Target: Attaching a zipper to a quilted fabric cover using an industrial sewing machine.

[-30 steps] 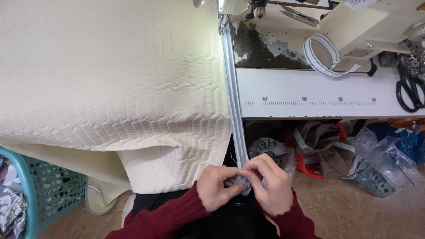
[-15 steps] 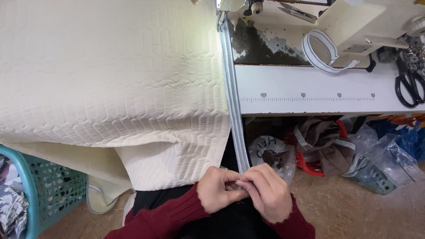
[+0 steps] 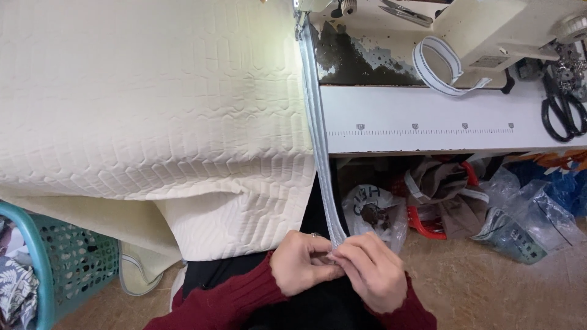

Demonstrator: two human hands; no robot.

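Note:
A large cream quilted fabric [image 3: 153, 104] covers the table and hangs over its front edge. Along its right edge runs a pale grey zipper tape [image 3: 318, 159], from the sewing machine's needle area down to my lap. My left hand [image 3: 302, 263] and my right hand [image 3: 370, 272] meet at the tape's lower end, fingertips pinched together on it. Both wrists wear dark red ribbed sleeves. What sits between the fingertips is hidden.
A worn cream sewing machine [image 3: 465, 30] stands at the top right, with a coil of white tape [image 3: 437, 64] and black scissors [image 3: 559, 107] on the white table [image 3: 428, 125]. A teal basket [image 3: 55, 269] stands on the left. Bags and plastic [image 3: 465, 201] lie under the table.
Both hands have stayed pinched on the tape's lower end, shifting slightly down and right in view. The fabric has not moved.

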